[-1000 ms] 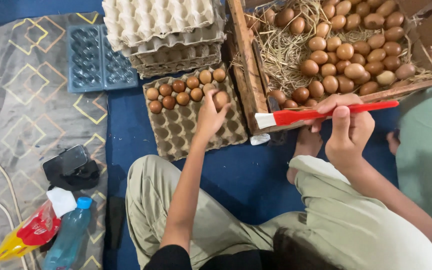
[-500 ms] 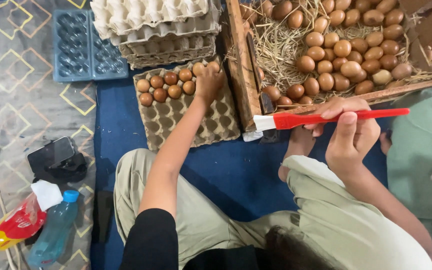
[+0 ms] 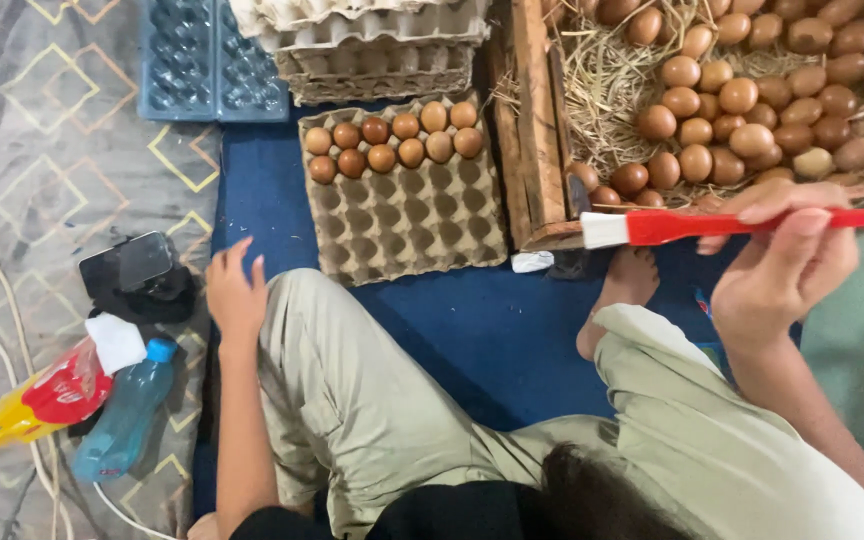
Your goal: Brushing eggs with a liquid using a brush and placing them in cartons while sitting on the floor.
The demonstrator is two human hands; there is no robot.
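Down on the blue mat (image 3: 482, 340), the person sits cross-legged with a cardboard egg tray (image 3: 402, 200) at twelve o'clock from the knees. Its two far rows carry brown eggs (image 3: 397, 140); the near rows stand bare. Right hand (image 3: 787, 265) is closed around a red-handled brush (image 3: 742, 222), held level with its white bristles pointing to nine o'clock, just in front of the wooden crate (image 3: 537, 130) of straw and eggs at one o'clock. Left hand (image 3: 235, 290) is open and holds nothing, fingers loosely spread beside the left knee, at seven o'clock from the tray. By my reading this is a pause between eggs; taking another from the crate would call for a gentle grip.
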